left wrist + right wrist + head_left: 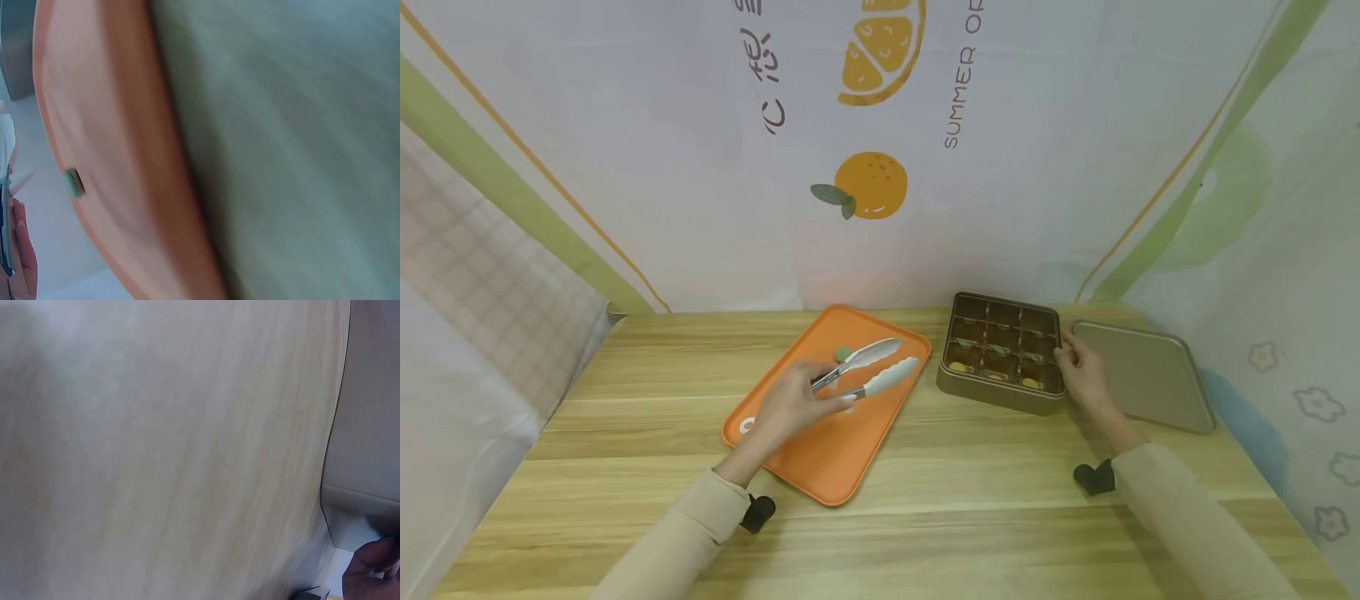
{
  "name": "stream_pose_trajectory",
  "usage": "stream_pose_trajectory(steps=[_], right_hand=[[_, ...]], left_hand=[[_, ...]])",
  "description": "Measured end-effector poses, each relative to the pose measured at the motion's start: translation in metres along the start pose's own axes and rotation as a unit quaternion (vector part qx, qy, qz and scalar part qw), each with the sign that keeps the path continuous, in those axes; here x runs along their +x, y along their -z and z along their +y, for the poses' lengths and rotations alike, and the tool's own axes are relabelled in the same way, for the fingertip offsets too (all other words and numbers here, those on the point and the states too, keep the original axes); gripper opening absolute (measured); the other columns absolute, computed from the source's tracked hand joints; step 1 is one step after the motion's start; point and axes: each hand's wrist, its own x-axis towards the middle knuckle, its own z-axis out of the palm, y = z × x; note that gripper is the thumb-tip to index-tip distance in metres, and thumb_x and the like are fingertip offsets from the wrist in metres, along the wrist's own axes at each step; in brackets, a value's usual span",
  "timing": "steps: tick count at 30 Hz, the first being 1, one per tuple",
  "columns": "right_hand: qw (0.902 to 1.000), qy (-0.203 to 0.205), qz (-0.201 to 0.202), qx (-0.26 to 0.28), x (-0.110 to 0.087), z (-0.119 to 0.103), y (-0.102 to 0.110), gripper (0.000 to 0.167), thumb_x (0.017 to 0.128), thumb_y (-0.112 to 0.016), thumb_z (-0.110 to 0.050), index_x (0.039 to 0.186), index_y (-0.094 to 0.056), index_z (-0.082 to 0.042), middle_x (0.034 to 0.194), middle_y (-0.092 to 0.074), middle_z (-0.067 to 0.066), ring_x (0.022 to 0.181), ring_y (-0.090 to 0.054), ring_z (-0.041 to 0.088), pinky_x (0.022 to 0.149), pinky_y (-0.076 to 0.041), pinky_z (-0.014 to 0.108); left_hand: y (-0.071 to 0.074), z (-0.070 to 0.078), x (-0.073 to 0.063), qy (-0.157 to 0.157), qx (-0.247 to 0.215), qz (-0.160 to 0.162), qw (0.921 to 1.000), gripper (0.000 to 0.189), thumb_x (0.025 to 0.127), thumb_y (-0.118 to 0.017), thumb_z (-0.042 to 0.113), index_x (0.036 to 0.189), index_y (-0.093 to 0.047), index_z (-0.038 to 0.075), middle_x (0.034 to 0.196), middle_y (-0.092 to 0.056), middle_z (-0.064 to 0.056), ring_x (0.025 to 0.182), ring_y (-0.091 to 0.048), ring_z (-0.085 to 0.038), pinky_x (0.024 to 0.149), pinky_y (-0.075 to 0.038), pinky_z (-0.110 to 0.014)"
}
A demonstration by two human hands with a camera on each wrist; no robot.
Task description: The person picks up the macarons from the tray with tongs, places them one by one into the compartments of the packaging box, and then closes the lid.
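My left hand (793, 404) holds a pair of metal tongs (880, 379) with pale, scalloped tips spread apart. The tongs hover over an orange tray (820, 467), nothing visible between their tips. Near the tray's far side, beside the upper tong arm, lies a small round green piece (842, 354), also seen in the left wrist view as a green piece (74, 182). To the right stands a brown box (1000, 396) divided into several compartments. Yellow pieces (1030, 383) sit in its front row, green pieces (997, 350) behind them. My right hand (1084, 373) grips the box's right edge.
A flat metal lid (1150, 375) lies right of the box, partly behind my right hand. Everything rests on a wooden table (925, 533). A white printed cloth (1000, 208) hangs along the back, with more cloth at both sides.
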Motion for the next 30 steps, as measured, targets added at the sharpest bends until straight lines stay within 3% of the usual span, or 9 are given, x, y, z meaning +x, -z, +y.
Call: stream_pose_trajectory(steps=[3, 10, 15, 30], right_hand=[[1.0000, -0.002, 0.000, -0.003, 0.000, 0.000, 0.000, 0.046, 0.100, -0.042, -0.013, 0.136, -0.035, 0.014, 0.073, -0.042, 0.003, 0.050, -0.035, 0.002, 0.047, -0.035, 0.021], [0.9998, -0.011, -0.003, -0.013, 0.001, 0.001, 0.002, 0.049, 0.101, -0.040, -0.018, 0.138, -0.033, 0.013, 0.078, -0.042, 0.006, 0.053, -0.035, 0.002, 0.050, -0.035, 0.022], [0.9996, -0.011, 0.001, -0.027, 0.000, 0.001, 0.002, 0.048, 0.101, -0.041, -0.017, 0.137, -0.035, 0.013, 0.079, -0.044, 0.006, 0.054, -0.037, 0.004, 0.051, -0.036, 0.022], [0.9998, -0.005, 0.000, -0.022, 0.000, 0.000, 0.001, 0.046, 0.100, -0.042, -0.015, 0.136, -0.036, 0.014, 0.074, -0.041, 0.005, 0.051, -0.035, 0.003, 0.051, -0.035, 0.022]], left_hand=[[0.005, -0.011, -0.005, 0.004, 0.011, 0.009, 0.9999, 0.053, 0.072, -0.080, 0.038, 0.117, -0.066, 0.015, 0.115, -0.062, -0.004, 0.083, -0.051, -0.017, 0.059, -0.039, -0.027], [0.017, -0.033, -0.011, 0.005, 0.029, 0.026, 0.9992, 0.055, 0.072, -0.080, 0.036, 0.117, -0.066, 0.009, 0.097, -0.063, -0.010, 0.071, -0.046, -0.019, 0.054, -0.036, -0.028], [0.022, -0.045, -0.014, 0.016, 0.043, 0.034, 0.9984, 0.057, 0.072, -0.080, 0.036, 0.117, -0.066, 0.005, 0.101, -0.062, -0.014, 0.068, -0.047, -0.019, 0.054, -0.036, -0.028], [0.031, -0.061, -0.014, 0.013, 0.064, 0.048, 0.9967, 0.057, 0.075, -0.078, 0.034, 0.117, -0.064, -0.001, 0.105, -0.064, -0.019, 0.074, -0.049, -0.022, 0.054, -0.036, -0.028]])
